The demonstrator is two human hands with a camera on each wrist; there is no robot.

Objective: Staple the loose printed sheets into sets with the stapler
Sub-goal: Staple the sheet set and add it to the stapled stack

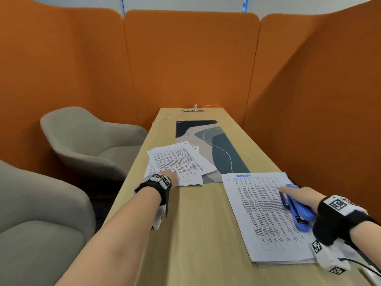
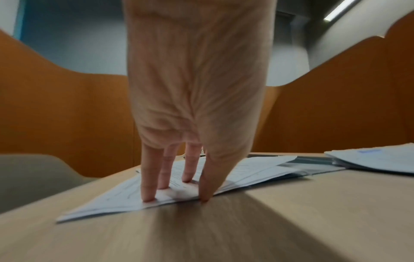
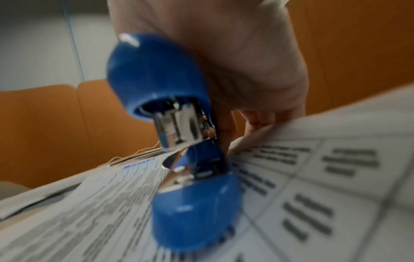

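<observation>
A fanned pile of loose printed sheets lies at the table's left edge, partly on a desk mat. My left hand rests on its near corner. In the left wrist view its straight fingers press the sheets and the thumb touches the paper's edge. A squared stack of printed sheets lies at the right. My right hand grips a blue stapler on top of this stack. The right wrist view shows the stapler with its mouth gaping and its base on the top sheet.
The long wooden table carries a blue patterned desk mat and a cable port at its far end. Two grey armchairs stand to the left. Orange padded partitions enclose the booth.
</observation>
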